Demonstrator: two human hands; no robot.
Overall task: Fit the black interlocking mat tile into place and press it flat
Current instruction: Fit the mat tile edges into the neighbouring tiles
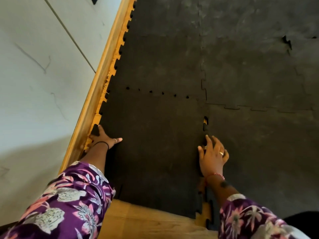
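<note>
head view: the black mat tile (pixel 151 144) lies on the wooden floor (pixel 146 221) in the near middle, between the wall (pixel 43 83) with its wooden skirting (pixel 96 94) on the left and the mats already laid (pixel 259 83) on the far and right sides. its far edge looks mostly locked in, with a row of small dark gaps along that seam. the right seam (pixel 205 125) is not closed: floor shows through one gap just beyond the right hand, and the teeth nearer the camera stand apart

the left hand (pixel 103 138) rests on the tile's left edge by the skirting, its grip spread flat, fingers touching a tooth there. the right hand (pixel 213 156) sits over the right seam, fingers spread and slightly curled, fingertips (pixel 207 138) on the teeth, pinching nothing

the step in hand seems to be seating the right seam. to do it well, i'd line each tooth over its slot first, then press down with the flat palm, working from the locked far corner back toward the near edge, while the left hand keeps the tile from sliding to the wall. forcing teeth that overlap could buckle the edge
</note>
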